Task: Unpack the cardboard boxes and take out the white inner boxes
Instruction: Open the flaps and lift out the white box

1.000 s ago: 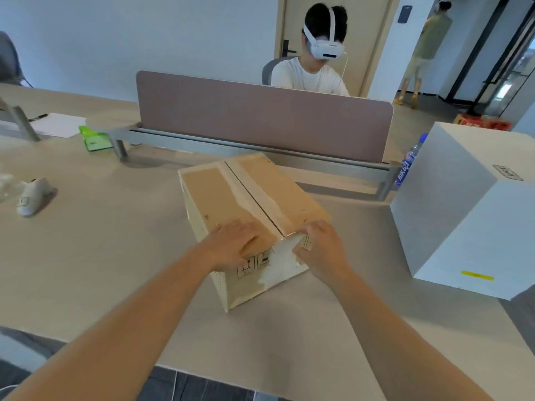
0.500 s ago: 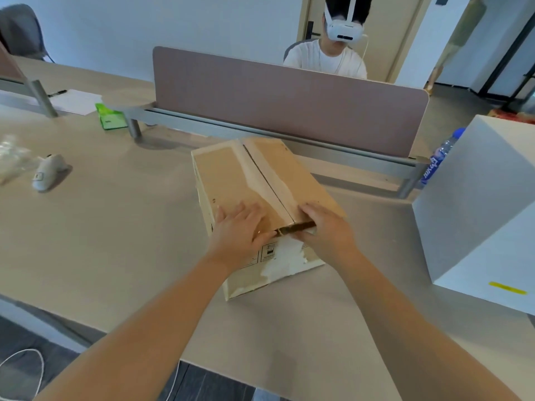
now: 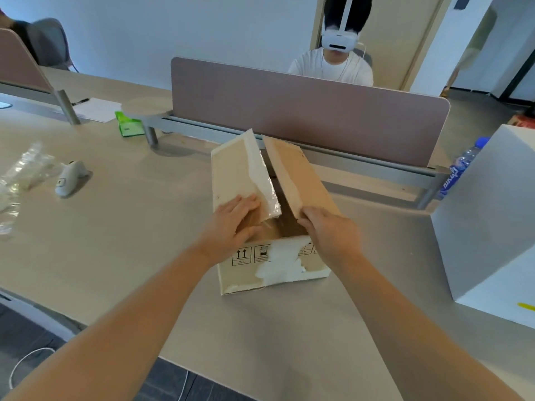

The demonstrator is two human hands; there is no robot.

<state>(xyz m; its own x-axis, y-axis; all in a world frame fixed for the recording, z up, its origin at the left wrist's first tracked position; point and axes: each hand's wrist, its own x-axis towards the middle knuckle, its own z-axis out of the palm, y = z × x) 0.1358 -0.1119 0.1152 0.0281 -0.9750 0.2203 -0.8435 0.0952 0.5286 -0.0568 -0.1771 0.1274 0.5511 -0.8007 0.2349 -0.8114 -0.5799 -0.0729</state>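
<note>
Both top flaps of the cardboard box (image 3: 269, 227) have lifted apart since the earlier frame, your left hand (image 3: 236, 219) and right hand (image 3: 330, 233) gripping their near ends with curled fingers (image 3: 249, 202); fold them fully outward, then reach below your fingers for the white inner box, which is not yet visible.

Two bare forearms are seen reaching in from the bottom edge — no sleeves are visible anywhere along them, right down to where they are cut off by the frame. The left hand (image 3: 231, 224) is seen uncovered — no glove, ring or watch can be made out. The right hand (image 3: 331, 233) is likewise bare, and nothing is worn at the wrist.
</note>
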